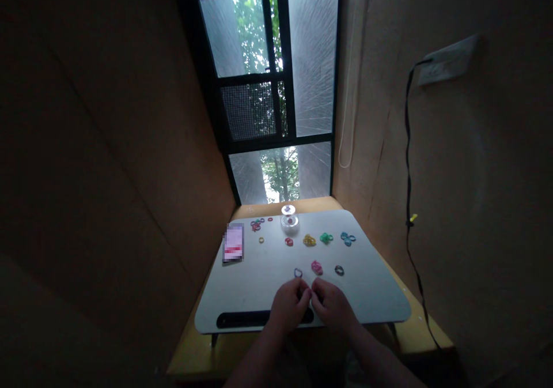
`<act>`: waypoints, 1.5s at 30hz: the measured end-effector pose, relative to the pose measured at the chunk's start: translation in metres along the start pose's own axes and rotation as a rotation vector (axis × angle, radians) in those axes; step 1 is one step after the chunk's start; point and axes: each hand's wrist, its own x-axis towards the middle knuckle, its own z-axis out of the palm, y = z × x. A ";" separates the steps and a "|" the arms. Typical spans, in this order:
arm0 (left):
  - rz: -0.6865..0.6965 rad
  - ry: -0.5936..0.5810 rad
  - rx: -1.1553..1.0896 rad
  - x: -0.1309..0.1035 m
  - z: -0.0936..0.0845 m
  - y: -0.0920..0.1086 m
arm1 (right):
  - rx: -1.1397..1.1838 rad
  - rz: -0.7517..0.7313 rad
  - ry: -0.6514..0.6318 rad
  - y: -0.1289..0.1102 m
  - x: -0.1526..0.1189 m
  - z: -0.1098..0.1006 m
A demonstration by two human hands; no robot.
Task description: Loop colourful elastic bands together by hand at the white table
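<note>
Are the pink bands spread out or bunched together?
Bunched together: the pink bands lie in one small clump on the white table, just beyond the right hand.

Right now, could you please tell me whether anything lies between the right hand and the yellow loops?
Yes, the pink loops lie between the right hand and the yellow loops, closer to the hand.

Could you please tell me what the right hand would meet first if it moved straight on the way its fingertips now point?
Most likely the left hand: the right hand has its fingertips turned toward it, with almost no gap showing, though whether the two hands touch is unclear.
</note>
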 end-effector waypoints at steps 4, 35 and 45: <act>-0.005 0.000 0.004 0.000 0.000 0.001 | 0.002 -0.004 0.004 0.000 0.000 0.000; -0.011 -0.010 0.014 -0.001 -0.002 0.006 | 0.013 0.002 0.010 -0.003 -0.001 -0.002; -0.008 -0.015 0.011 -0.001 -0.002 0.006 | 0.019 -0.009 0.015 -0.001 0.000 -0.002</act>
